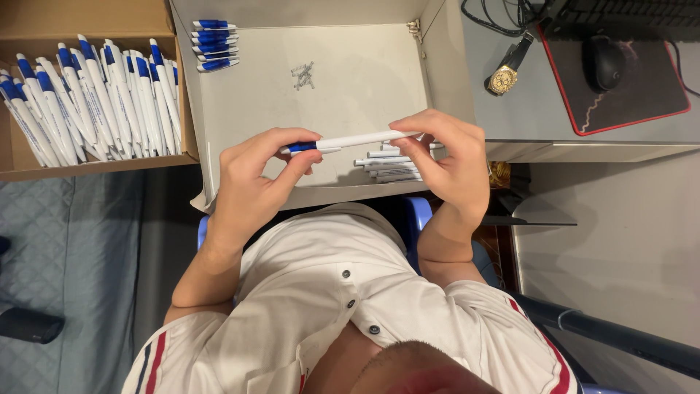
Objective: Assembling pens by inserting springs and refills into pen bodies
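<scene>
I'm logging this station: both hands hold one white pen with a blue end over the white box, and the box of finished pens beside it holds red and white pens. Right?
Not quite. The head view shows the pens in the brown box are blue and white, not red. The rest holds: the left hand and right hand hold one white pen with a blue end over the white box.

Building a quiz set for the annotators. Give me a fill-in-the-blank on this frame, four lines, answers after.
1. Both hands hold one white pen with a ____ end.
2. The left hand has its fingers on the pen's ____ end.
3. The brown box at the left is full of finished ____.
4. On the grey desk beside the mouse pad lies a gold ____.

Missing words: blue; blue; pens; watch
</scene>
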